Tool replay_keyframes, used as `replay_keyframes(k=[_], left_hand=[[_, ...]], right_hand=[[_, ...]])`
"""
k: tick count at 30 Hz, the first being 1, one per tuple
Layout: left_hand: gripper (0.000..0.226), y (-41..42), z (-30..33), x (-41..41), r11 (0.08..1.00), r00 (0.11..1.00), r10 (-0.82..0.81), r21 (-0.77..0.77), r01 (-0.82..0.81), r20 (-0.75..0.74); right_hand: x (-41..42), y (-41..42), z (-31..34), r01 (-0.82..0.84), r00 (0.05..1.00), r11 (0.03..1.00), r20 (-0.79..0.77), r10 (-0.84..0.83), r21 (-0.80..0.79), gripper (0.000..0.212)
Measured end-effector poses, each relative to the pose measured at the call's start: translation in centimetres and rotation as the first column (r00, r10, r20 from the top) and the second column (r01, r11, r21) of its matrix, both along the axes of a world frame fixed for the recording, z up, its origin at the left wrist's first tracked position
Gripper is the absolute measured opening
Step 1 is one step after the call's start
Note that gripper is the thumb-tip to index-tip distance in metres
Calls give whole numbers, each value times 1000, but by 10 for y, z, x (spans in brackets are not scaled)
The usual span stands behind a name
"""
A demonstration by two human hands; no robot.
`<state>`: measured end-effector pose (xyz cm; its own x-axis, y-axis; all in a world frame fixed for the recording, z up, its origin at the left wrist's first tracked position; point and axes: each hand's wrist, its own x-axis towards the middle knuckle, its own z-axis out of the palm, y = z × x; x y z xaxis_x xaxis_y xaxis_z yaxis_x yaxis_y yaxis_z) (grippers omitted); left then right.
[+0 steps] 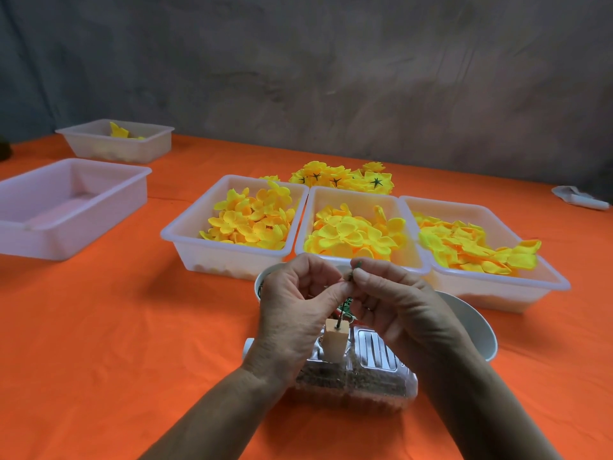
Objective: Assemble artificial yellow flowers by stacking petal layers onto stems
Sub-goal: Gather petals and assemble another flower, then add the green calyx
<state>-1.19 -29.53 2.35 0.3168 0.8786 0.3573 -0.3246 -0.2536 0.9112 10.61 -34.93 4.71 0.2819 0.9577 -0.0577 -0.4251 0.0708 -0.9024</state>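
A: What does the stem (355,265) look like?
B: Thin, dark green, mostly hidden. Only its tip pokes out above the fingers, held over the wooden block (335,340) on the clear plastic box (361,370).

A: And the grip?
B: The left hand (292,313) and right hand (398,307) meet, both pinching the stem between thumb and fingertips.

A: Beyond them?
B: Three white trays of yellow petals (355,237) sit side by side on the orange counter (116,327), finished flowers (341,180) behind them, and an empty tray (66,207) far left.
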Motion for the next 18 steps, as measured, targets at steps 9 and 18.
replay_keyframes(k=[9, 18], left_hand=[[23, 0, 2, 0, 1000, 1000, -9, 7, 9, 3], [21, 1, -4, -4, 1000, 998, -6, 22, 7, -57]], right_hand=[[-2, -7, 4, 73, 768, 941, 583, -264, 330, 18], [-3, -8, 0, 57, 683, 963, 693, -231, 264, 17]])
